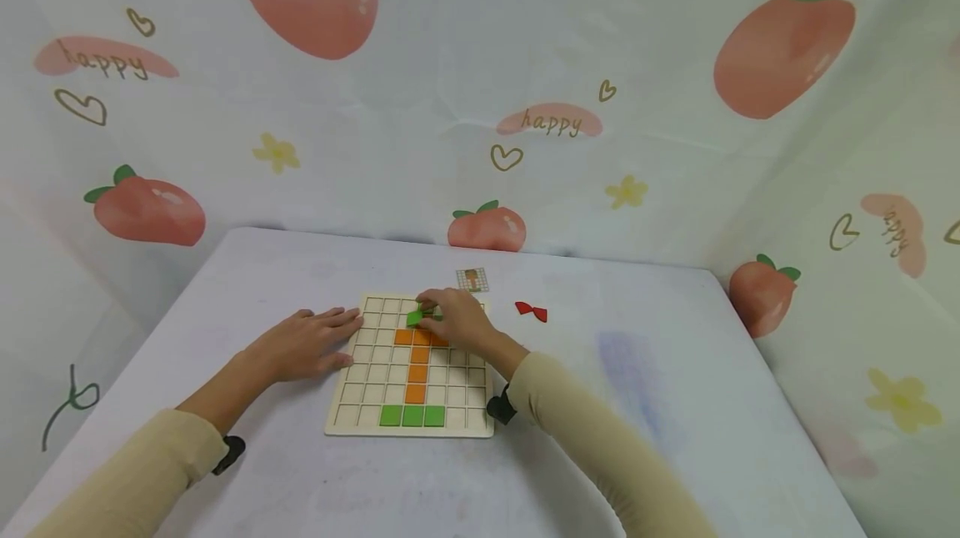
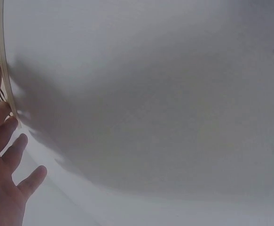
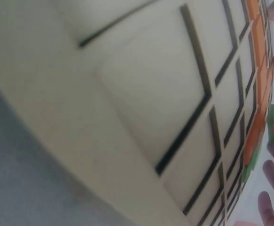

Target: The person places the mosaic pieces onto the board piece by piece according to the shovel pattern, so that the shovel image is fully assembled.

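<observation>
A pale wooden grid board (image 1: 348, 394) lies on the table, with orange square tiles (image 1: 417, 372) in a T shape and three green tiles (image 1: 412, 415) in its bottom row. My right hand (image 1: 459, 321) is over the board's upper part, pinching a green square tile (image 1: 415, 319) that looks tilted. In the right wrist view, the pinched green tile (image 3: 272, 117) shows by the fingertips; some cells under the hand are hidden. My left hand (image 1: 311, 344) touches the board's left edge with its fingers spread. The left wrist view shows those fingers (image 2: 15, 153) by the board's rim (image 2: 4, 70).
Behind the board lies a small pattern card (image 1: 472, 280) with a grid picture. A red bow-shaped piece (image 1: 531, 312) lies to the right of it. The white table (image 1: 570, 404) reaches back to a printed cloth backdrop (image 1: 420, 146).
</observation>
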Available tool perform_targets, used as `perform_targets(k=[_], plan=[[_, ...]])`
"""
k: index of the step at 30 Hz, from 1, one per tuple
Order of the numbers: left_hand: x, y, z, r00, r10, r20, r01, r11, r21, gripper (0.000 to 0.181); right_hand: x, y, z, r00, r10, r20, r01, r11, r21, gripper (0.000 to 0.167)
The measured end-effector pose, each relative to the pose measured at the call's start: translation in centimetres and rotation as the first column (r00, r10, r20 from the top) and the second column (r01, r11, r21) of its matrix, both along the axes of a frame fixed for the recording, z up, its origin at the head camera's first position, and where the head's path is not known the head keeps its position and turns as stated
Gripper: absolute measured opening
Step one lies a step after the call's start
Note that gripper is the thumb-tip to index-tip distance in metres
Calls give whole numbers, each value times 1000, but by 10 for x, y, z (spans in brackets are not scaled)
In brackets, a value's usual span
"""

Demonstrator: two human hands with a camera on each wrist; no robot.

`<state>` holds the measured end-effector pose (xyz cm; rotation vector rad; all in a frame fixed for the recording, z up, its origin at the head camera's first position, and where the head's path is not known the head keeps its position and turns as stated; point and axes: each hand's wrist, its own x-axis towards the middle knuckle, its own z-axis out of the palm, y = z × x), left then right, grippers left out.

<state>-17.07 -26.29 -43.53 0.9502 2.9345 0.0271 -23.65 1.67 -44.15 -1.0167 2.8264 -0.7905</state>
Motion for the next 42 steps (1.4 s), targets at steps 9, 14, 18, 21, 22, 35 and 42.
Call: perform_targets(k=[9, 14, 18, 21, 22, 35, 42], plan=[[-1, 0, -1, 1000, -5, 0, 5, 1000, 3, 63, 0, -4, -4, 999, 12, -52, -12, 1000, 10, 34], [-1, 0, 0, 1000, -8, -1, 8, 1000, 3, 63, 1, -8, -4, 998, 27, -56, -26, 999, 25, 33], [0, 0, 0, 1000, -14, -5, 14, 1000, 2, 63, 1, -12, -5, 998, 32, -57, -29, 998, 50, 33], [0, 0, 1, 1000, -12, -8, 12, 1000, 6, 63, 1, -13, -5, 997, 32, -66, -28, 998, 61, 33], [0, 0, 1, 1000, -11, -9, 11, 1000, 8, 63, 1, -13, -5, 997, 32, -72, -27, 998, 63, 33], [0, -1, 0, 1000, -11, -13, 11, 1000, 21, 62, 1, -16, -6, 997, 16, -79, -11, 998, 59, 33], [1, -1, 0, 1000, -11, -8, 11, 1000, 22, 63, 1, -14, -7, 998, 8, -63, -5, 999, 45, 34]])
